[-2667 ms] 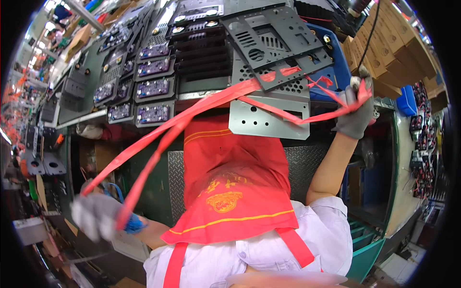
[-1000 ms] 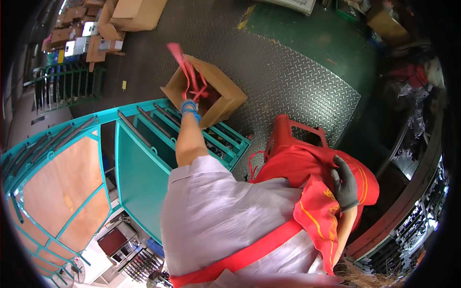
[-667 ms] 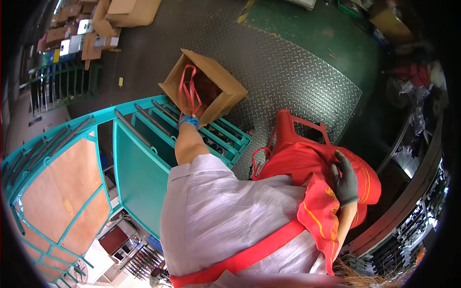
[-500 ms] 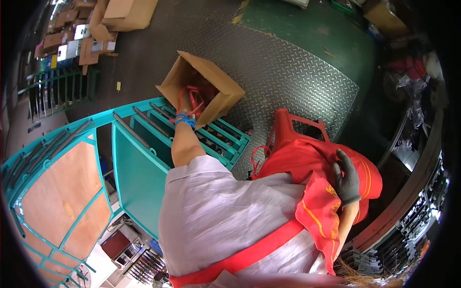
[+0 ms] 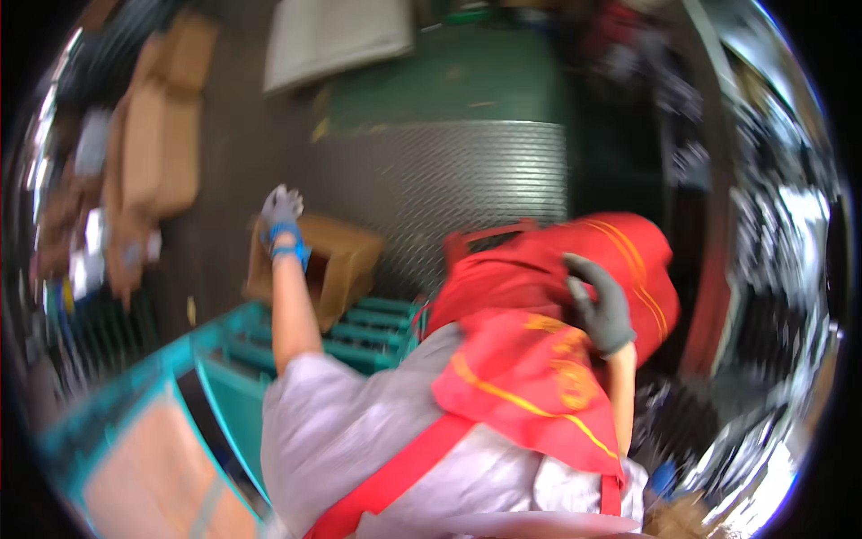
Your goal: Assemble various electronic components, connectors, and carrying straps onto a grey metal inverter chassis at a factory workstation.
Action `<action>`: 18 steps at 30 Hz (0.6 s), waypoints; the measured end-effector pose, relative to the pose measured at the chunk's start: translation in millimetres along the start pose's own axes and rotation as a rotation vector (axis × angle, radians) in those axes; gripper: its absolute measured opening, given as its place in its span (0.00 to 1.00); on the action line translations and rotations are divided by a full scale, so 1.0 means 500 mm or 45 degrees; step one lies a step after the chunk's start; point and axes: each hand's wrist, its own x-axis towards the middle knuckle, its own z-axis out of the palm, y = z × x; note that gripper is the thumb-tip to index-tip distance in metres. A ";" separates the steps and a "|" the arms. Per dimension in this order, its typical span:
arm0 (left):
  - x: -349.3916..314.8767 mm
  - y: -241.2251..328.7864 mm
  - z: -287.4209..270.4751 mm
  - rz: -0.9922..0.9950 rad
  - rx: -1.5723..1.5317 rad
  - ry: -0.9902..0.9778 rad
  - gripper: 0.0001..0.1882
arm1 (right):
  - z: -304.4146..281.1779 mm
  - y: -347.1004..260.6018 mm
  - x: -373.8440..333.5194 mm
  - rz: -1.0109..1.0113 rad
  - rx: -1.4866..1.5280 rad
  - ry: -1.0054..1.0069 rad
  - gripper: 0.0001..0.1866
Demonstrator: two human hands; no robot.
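Left hand [image 5: 284,205]: Gloved and raised, at the upper left rim of the carton; contact with the rim cannot be told. Fingers appear spread, nothing seen between them. Half a second ago it was down at the carton opening, with strap loops beside it.
Blue wristband [image 5: 287,242]: On the left wrist, in front of the carton's left side.
Red strap: Earlier in the opening of the carton; no loop now trails from the left hand. Judged to be lying inside, where the opening shows dark red; blur prevents confirmation.
Open carton [image 5: 355,260]: Beside the teal frame [image 5: 368,337], opening toward the wearer. It lies lower and further left in view than before, which is judged to come from the turning head.
Right hand [image 5: 603,310]: Gloved in grey, fingers loosely curved, thumb apart, nothing held. Position over the red apron [image 5: 530,386] is little changed.
Red stool [image 5: 462,247]: Partly covered by red cloth, near the carton.
Head view: Turned relative to the previous picture; the tread plate [image 5: 485,171] now lies squarer to the upper edge, and surroundings are smeared.
Step status: Release of the strap is judged complete, the left hand being clear of the carton's interior.
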 end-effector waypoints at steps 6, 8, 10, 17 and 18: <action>-0.456 0.276 0.607 0.534 0.157 -1.144 0.13 | -0.092 0.002 -0.157 0.163 -0.037 0.361 0.17; -0.631 0.348 0.707 0.729 0.107 -1.551 0.11 | -0.103 -0.009 -0.222 0.284 -0.064 0.425 0.18; -0.785 0.412 0.746 1.071 0.015 -1.873 0.10 | -0.106 -0.028 -0.295 0.286 0.258 0.472 0.19; -1.190 0.551 0.774 2.182 -0.417 -2.627 0.15 | -0.105 -0.097 -0.630 -0.304 0.709 0.929 0.20; -1.239 0.552 0.776 2.341 -0.372 -2.635 0.15 | -0.106 -0.091 -0.670 -0.391 0.723 1.024 0.20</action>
